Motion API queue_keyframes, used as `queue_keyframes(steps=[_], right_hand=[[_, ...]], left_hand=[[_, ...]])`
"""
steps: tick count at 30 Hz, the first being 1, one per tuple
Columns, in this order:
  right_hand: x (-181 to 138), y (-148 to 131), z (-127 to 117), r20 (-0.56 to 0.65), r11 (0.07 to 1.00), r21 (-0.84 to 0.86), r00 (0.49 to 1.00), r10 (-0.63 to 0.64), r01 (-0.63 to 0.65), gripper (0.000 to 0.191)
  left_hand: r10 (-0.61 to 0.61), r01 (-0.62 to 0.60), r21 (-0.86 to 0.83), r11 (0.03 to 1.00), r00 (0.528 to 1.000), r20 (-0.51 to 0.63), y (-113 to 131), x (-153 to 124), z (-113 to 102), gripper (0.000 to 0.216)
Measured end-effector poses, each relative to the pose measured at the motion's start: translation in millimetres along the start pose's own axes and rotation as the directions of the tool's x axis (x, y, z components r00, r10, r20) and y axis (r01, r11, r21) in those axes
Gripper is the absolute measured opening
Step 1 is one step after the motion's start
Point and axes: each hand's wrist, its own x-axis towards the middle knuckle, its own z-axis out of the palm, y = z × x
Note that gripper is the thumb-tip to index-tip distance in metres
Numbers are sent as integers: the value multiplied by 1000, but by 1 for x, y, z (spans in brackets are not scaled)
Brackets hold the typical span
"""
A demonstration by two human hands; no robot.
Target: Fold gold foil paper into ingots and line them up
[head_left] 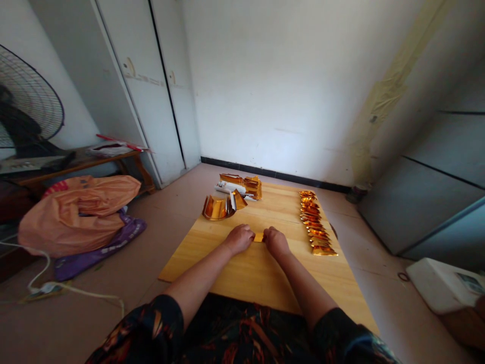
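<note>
Between my two hands, low over the wooden board, is a small piece of gold foil paper. My left hand is closed on its left end, fingers pinched together. At the right end, my right hand grips it with curled fingers. Beyond my left hand lie curved sheets of gold foil paper, some edges showing white. A row of folded gold foil pieces runs along the board's right side. My fingertips are partly hidden behind the knuckles.
The wooden board stands in front of me. More gold foil and a white roll lie at its far edge. An orange bag and a fan are on the left; a white box is on the right.
</note>
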Motion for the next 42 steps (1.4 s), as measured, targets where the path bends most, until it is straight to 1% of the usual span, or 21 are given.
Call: queue_keyframes(steps=[3, 7, 8, 11, 13, 16, 21, 26, 28, 37, 42], right_hand=[[3, 5, -3, 19, 1000, -5, 1000, -7, 7, 20], [2, -4, -3, -2, 998, -9, 998, 56, -56, 18], [1, -8, -3, -14, 996, 8, 996, 86, -86, 20], [-3, -16, -1, -30, 982, 69, 984, 176, -173, 36], [-4, -19, -1, -28, 975, 82, 977, 209, -206, 41], [-3, -21, -1, -8, 965, 98, 969, 245, -243, 43], [1, -16, -4, 52, 941, 160, 955, 293, -298, 36], [2, -2, -7, 70, 935, 232, 963, 259, -268, 17], [3, 3, -7, 70, 929, 266, 967, 246, -256, 14], [6, 28, -5, 77, 917, 292, 962, 262, -273, 19], [8, 31, -3, 71, 917, 300, 965, 251, -261, 20]], left_hand=[[-57, 57, -13, 998, 998, -15, 0, -4, 1, 21], [-227, 221, -73, 972, 970, -86, 3, -10, 2, 18], [-256, 249, -84, 965, 962, -93, 3, -11, 2, 18], [-297, 287, -97, 953, 949, -105, 3, -13, 3, 17], [-305, 294, -101, 951, 945, -119, 4, -14, 4, 17], [-303, 290, -109, 951, 944, -129, 5, -14, 4, 16], [-304, 288, -123, 950, 943, -136, 7, -15, 2, 16], [-307, 291, -125, 949, 941, -140, 6, -15, 2, 17], [-308, 291, -127, 948, 941, -142, 5, -15, 3, 16], [-310, 291, -132, 947, 938, -154, 4, -14, 7, 16], [-315, 297, -130, 946, 938, -144, 4, -15, 6, 16]])
